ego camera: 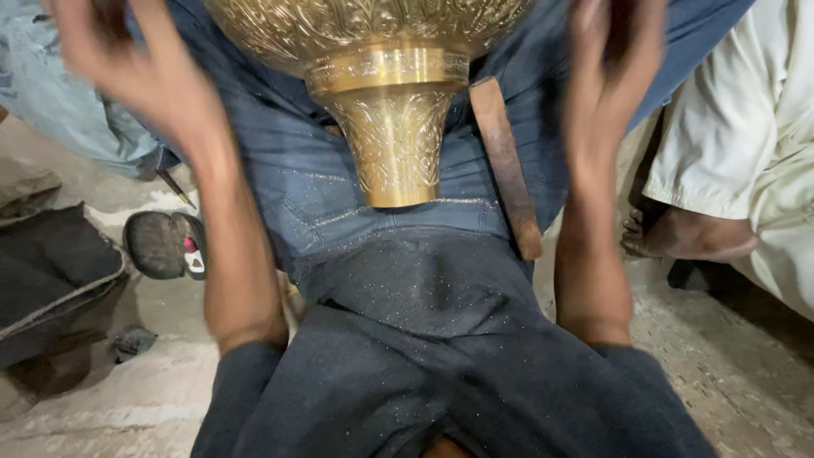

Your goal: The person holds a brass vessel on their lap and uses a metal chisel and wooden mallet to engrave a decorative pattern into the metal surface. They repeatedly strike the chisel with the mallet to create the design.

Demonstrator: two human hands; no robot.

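While one brass vessel [381,93] lies across the person's lap, two hands hang in the air on either side of it, and neither touches it. It is a single engraved piece, with a wide patterned bowl at the top edge of the view, a plain band below that, and a flared neck whose mouth points toward the person's body. It rests on the blue jeans [314,187], roughly midway between the two forearms. The left hand [136,72] is blurred, its fingers [72,38] spread apart and lightly curled, holding nothing; it is just beside the bowl's left flank. The right hand [615,64] is blurred too, its fingers loose and apart, empty as well, and near the bowl's right flank. One brown wooden stick [507,165] lies slantwise on the right thigh, just beside the neck, between the vessel and the right forearm. Fine glittering dust speckles the jeans and the dark shirt [424,373]. On the floor [110,407] to the left lie one dark sandal [161,246], a dark folded cloth [47,271], a small dark scrap [134,341] and a thin pencil-like tool [176,188]. To the right another person sits in pale clothes [746,127], with one bare foot [687,233] near the right forearm.
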